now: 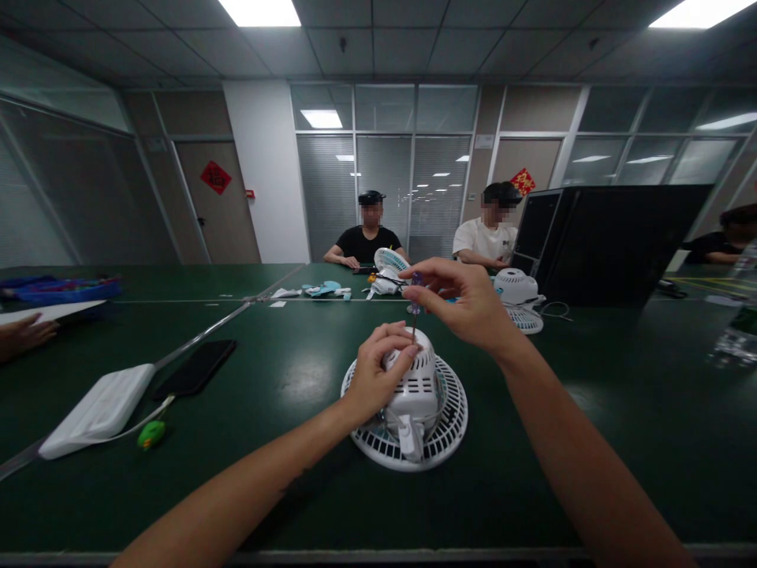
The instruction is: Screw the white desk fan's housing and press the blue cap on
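Observation:
A white electric fan [423, 386] lies grille-down on the green table in front of me, its motor housing facing up. My left hand [382, 363] grips the housing from the left side, fingers and thumb curled over its top. Above the housing my right hand [458, 300] pinches the purple, see-through handle of a screwdriver [416, 300]. The screwdriver stands nearly upright, its shaft pointing down to the top of the housing beside my left fingertips. Where the tip meets the housing is too small to make out. A white plug [410, 439] hangs at the fan's near side.
Left of me lie a black phone [198, 368], a white power bank [103, 406] with a cable and a green trinket [151, 435]. Light-blue parts [327, 289] and other fans [516, 288] are farther back. A large black box [615, 244] stands right; several people sit around the table.

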`<action>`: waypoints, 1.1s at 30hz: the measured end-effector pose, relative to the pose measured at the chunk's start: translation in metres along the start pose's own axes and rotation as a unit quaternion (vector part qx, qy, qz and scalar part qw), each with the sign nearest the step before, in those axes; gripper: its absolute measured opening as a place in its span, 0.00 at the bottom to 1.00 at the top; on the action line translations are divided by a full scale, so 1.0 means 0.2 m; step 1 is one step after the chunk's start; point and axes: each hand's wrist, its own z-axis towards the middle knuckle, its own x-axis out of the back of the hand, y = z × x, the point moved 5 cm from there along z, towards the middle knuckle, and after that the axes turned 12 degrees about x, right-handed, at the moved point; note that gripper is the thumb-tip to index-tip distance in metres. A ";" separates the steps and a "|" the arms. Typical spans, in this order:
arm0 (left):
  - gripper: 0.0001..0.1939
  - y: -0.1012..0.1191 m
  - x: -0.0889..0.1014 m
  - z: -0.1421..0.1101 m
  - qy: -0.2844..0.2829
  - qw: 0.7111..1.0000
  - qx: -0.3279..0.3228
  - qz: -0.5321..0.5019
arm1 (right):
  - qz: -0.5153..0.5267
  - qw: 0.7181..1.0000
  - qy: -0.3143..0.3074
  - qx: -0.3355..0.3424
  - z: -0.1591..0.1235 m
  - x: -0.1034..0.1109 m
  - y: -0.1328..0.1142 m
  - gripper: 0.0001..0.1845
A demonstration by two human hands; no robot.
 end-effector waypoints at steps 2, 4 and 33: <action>0.06 0.00 0.00 0.00 0.010 1.000 0.001 -0.005 | -0.011 1.000 0.002 0.005 0.00 0.01 0.00 0.14; 0.05 0.00 0.00 0.00 0.013 1.000 -0.002 -0.006 | -0.014 1.000 -0.005 0.005 0.00 0.02 0.00 0.15; 0.08 -0.04 0.00 0.00 -0.002 1.000 -0.012 -0.008 | -0.082 0.996 0.021 -0.019 -0.01 0.14 -0.03 0.18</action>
